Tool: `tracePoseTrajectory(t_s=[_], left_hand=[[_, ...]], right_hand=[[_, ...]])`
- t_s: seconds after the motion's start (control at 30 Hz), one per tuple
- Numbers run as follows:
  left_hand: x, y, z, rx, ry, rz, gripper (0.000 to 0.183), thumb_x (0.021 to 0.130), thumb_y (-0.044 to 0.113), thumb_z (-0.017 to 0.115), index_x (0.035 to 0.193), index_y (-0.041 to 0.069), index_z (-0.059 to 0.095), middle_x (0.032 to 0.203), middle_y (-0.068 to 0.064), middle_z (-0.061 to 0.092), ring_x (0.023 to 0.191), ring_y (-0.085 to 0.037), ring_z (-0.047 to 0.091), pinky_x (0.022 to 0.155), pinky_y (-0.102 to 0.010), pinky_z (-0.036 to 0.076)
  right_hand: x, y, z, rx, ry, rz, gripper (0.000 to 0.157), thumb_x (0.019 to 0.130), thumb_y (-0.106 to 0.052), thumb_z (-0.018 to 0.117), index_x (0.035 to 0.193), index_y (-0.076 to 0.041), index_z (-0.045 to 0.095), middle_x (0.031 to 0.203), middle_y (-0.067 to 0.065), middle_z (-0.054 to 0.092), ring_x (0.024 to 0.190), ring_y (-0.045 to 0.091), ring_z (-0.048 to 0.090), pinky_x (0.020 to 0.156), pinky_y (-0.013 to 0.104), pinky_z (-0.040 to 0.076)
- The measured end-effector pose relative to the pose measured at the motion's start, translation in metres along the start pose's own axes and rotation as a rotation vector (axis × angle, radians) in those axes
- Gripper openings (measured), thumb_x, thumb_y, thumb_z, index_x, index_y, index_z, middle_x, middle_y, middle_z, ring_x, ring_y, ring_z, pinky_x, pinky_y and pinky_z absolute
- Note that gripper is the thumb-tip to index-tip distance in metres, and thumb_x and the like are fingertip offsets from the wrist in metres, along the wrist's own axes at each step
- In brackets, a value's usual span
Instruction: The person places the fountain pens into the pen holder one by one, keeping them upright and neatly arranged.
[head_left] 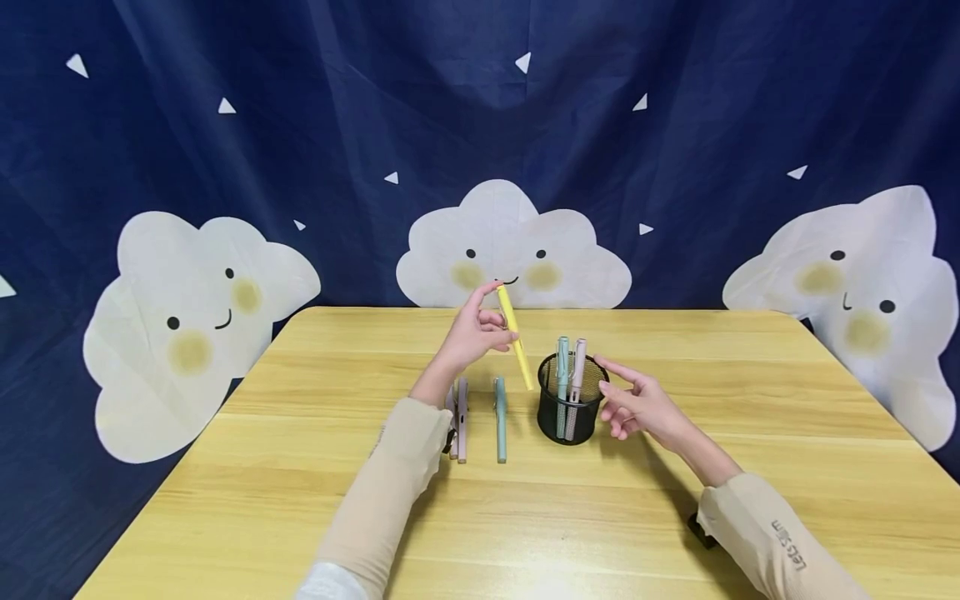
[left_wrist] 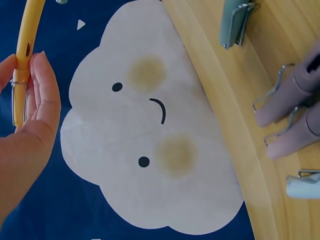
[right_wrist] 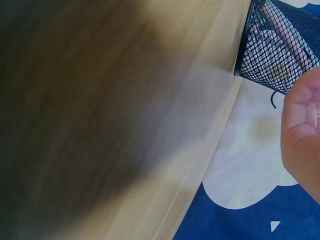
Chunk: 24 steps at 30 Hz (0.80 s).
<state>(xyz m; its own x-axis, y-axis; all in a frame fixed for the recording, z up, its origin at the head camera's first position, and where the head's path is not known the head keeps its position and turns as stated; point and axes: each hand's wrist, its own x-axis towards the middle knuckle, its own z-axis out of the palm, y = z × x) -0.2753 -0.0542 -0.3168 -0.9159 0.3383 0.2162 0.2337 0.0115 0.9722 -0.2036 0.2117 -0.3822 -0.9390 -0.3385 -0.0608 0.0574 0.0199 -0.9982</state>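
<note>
My left hand (head_left: pixel 477 335) pinches a yellow pen (head_left: pixel 514 337) between thumb and fingers, above the table and to the left of the pen holder. The pen tilts, its lower end near the rim. A black mesh pen holder (head_left: pixel 555 415) stands upright with a teal pen (head_left: pixel 562 367) and a light purple pen (head_left: pixel 578 367) inside. At its right side is my right hand (head_left: pixel 637 408), index finger and thumb extended at the rim, other fingers loosely bent. The left wrist view shows the yellow pen's clip (left_wrist: pixel 19 102) by the palm.
On the wooden table (head_left: pixel 300 467) lie a teal pen (head_left: pixel 501 421) and two mauve pens (head_left: pixel 462 425), the latter partly behind my left forearm. A pale blue pen (left_wrist: pixel 305 186) shows in the left wrist view. A dark blue curtain (head_left: pixel 360 100) with clouds hangs behind.
</note>
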Motion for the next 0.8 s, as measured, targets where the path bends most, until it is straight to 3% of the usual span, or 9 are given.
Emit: tracePoseTrajectory(t_s=[0.3, 0.8], left_hand=[[0.002, 0.004, 0.014, 0.054, 0.071, 0.071, 0.079, 0.072, -0.013, 0.065, 0.138, 0.015, 0.03, 0.077, -0.017, 0.059, 0.064, -0.017, 0.06, 0.062, -0.036, 0.053], [0.005, -0.004, 0.03, 0.145, 0.015, 0.092, 0.081, 0.07, -0.011, 0.068, 0.137, 0.017, 0.031, 0.077, -0.013, 0.059, 0.066, -0.018, 0.059, 0.06, -0.03, 0.053]], right_hand=[[0.0, -0.001, 0.0, 0.01, -0.002, -0.003, 0.06, 0.093, -0.022, 0.048, 0.143, -0.01, 0.017, 0.067, 0.015, 0.061, 0.047, 0.014, 0.055, 0.043, 0.026, 0.048], [0.0, -0.001, 0.0, 0.004, 0.001, 0.006, 0.061, 0.093, -0.023, 0.048, 0.143, -0.01, 0.016, 0.067, 0.015, 0.061, 0.047, 0.014, 0.055, 0.043, 0.026, 0.048]])
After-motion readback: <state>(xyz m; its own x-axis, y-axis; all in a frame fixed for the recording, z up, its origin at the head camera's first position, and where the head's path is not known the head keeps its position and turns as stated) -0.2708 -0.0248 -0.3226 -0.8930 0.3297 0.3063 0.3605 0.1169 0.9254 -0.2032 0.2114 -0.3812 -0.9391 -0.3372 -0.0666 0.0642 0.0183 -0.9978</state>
